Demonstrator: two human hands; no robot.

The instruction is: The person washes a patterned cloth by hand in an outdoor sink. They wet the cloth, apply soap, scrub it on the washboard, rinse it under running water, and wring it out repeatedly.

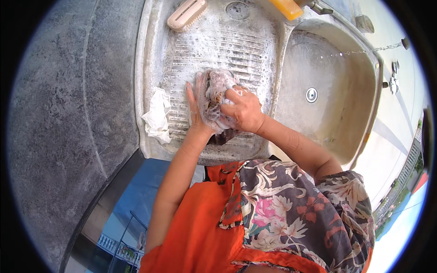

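A bunched, foam-covered dark patterned cloth (pixel 216 98) lies on the ridged washboard side of the stone sink (pixel 182 50). My right hand (pixel 246 109) is closed on it, fingers curled into the wet folds. Against the cloth's left side rests my left hand (pixel 195 107), its fingers stretched out and partly covered by suds and fabric. A darker end of the cloth (pixel 223 136) shows below my hands. To the left, a crumpled white cloth (pixel 158 116) sits on the sink's edge.
A beige scrub brush (pixel 186 15) lies at the upper left near a drain (pixel 237 10). An orange-yellow container (pixel 287 8) stands at the top. On the right, water runs from a spout (pixel 405 43) into the smooth basin (pixel 309 59). A grey counter (pixel 54 100) borders the left.
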